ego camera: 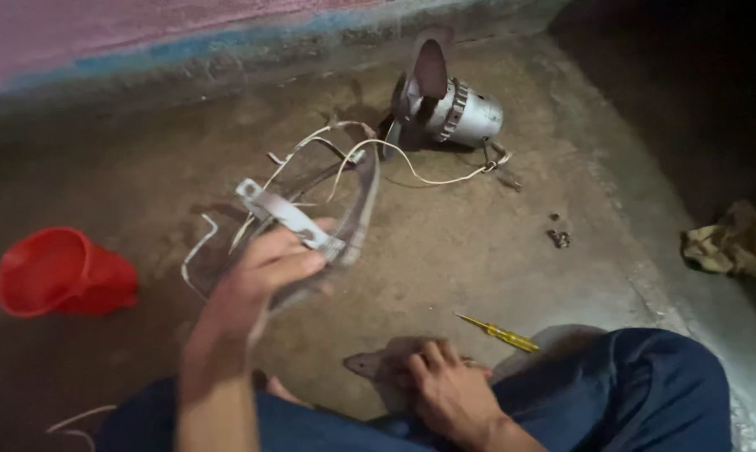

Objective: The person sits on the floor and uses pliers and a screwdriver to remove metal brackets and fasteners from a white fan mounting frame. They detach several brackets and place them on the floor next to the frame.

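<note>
You had a red cup (pixel 60 272) on its side at left, crumpled rag (pixel 733 243) right, small screws (pixel 558 237) on the concrete floor (pixel 445 251).

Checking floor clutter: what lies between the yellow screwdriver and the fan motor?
In the head view, mostly bare concrete floor separates the yellow screwdriver from the fan motor; only a white wire trails across near the motor.

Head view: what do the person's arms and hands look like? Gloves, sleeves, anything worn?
Both hands are bare: no gloves, and no rings or watch that I can make out. The left hand and its forearm are uncovered, with no sleeve in view. The right hand is bare to the wrist. The left is motion-blurred, so fine detail is unclear.
</note>
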